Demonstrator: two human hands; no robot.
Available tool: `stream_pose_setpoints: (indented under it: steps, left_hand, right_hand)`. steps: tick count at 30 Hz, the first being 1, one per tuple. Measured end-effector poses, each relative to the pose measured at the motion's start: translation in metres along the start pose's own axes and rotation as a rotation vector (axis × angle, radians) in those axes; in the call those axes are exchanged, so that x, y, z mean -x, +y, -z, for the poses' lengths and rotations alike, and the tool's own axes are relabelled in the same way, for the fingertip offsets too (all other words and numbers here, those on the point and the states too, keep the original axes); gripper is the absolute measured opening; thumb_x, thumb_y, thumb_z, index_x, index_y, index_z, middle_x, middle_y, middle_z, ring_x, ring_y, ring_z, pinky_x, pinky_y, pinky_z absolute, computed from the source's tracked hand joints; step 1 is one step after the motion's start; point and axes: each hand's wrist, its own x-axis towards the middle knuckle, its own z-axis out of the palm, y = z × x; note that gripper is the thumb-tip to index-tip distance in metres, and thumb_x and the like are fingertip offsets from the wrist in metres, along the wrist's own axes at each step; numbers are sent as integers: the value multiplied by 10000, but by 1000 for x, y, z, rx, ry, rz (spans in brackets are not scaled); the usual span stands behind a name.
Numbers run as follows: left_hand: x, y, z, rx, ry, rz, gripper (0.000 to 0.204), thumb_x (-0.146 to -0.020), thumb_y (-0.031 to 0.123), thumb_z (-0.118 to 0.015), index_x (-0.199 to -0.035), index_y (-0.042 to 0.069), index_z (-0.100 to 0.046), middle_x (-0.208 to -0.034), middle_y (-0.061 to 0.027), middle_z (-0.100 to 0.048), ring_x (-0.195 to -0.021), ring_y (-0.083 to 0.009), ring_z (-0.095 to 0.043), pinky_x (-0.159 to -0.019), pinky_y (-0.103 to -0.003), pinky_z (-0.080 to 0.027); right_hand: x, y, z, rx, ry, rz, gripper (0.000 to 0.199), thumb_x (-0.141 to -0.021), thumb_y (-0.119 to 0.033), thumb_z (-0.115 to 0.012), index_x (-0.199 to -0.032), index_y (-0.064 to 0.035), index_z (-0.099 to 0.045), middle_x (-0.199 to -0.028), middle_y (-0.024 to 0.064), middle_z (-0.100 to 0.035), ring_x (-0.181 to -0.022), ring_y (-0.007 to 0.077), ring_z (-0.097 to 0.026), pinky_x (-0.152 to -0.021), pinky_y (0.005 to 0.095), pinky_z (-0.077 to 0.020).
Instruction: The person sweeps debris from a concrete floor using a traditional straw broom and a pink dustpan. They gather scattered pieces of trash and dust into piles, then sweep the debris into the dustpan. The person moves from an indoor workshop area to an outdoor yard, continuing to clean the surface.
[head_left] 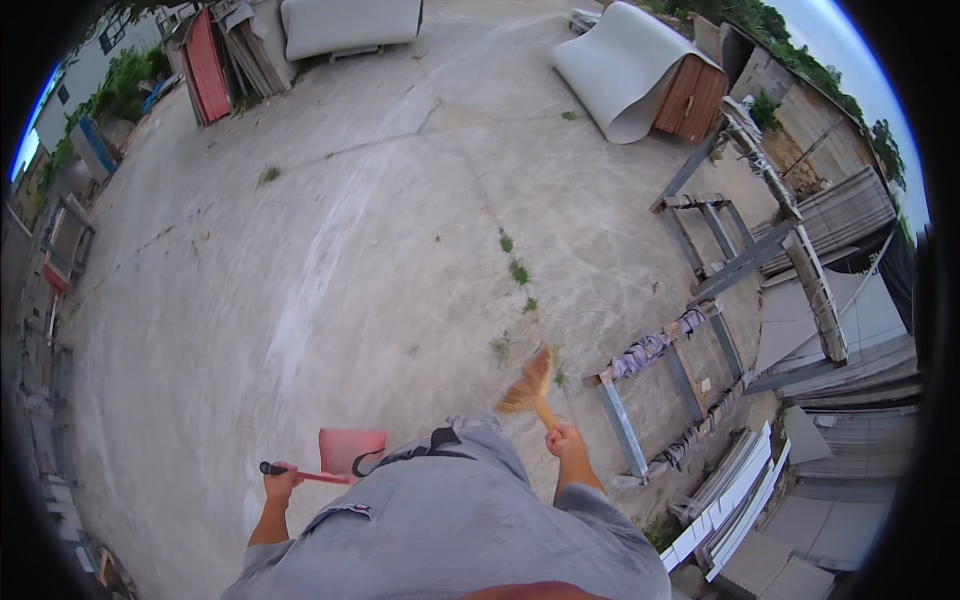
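My left hand is closed around the handle of a red dustpan, near the handle's black end. The pan part sticks out to the right, just in front of my body, and its lower side is partly hidden by my clothing. In my right hand is a short broom, gripped by its light wooden handle. The broom's tan bristles fan out forward and to the left, over the concrete. I cannot tell whether they touch the ground.
Small weed tufts grow along a crack in the concrete floor. Metal frames with wrapped bars stand at the right, beside stacked panels. Farther off are a white-covered stack and leaning red boards.
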Motion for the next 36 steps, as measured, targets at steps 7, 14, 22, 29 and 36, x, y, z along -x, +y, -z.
stream_pose_setpoints:
  steps: [7,14,22,29,36]
  left_hand:
    - [-50,44,-42,51,156,35,107,-817,85,-660,-835,8,-588,-782,-72,-595,-635,-149,-604,-596,-277,-572]
    - [-102,83,-90,206,342,213,134,-849,102,-650,-914,43,-549,-844,-75,-572,-713,-177,-618,-640,-286,-567]
    - [-144,170,-119,263,391,224,167,-835,101,-671,-927,74,-533,-836,-64,-570,-702,-198,-640,-645,-279,-556]
    - [-185,217,-134,264,478,108,160,-840,70,-663,-955,21,-563,-836,-80,-600,-665,-168,-642,-610,-261,-549]
    - [-268,201,-110,507,551,229,222,-867,196,-649,-892,-19,-596,-808,-95,-629,-636,-168,-642,-589,-251,-550]
  right_hand:
    - [-24,-36,79,-259,397,25,142,-899,-112,-461,-824,-39,-558,-531,17,-430,-415,132,-445,-368,211,-416]
    - [-14,-56,-56,-234,749,24,248,-888,-89,-498,-641,-86,-470,-515,12,-445,-377,120,-409,-374,216,-433]
    - [-36,-107,-264,34,205,-199,260,-872,-30,-440,-622,-89,-397,-508,-1,-406,-392,92,-390,-368,173,-403]
    - [-19,-78,-524,431,-155,-22,79,-867,-37,-517,-821,-64,-459,-560,18,-441,-426,111,-428,-363,188,-389]
    - [-57,-52,-676,730,11,224,81,-836,-23,-572,-840,-49,-496,-567,26,-456,-417,133,-440,-329,240,-379]
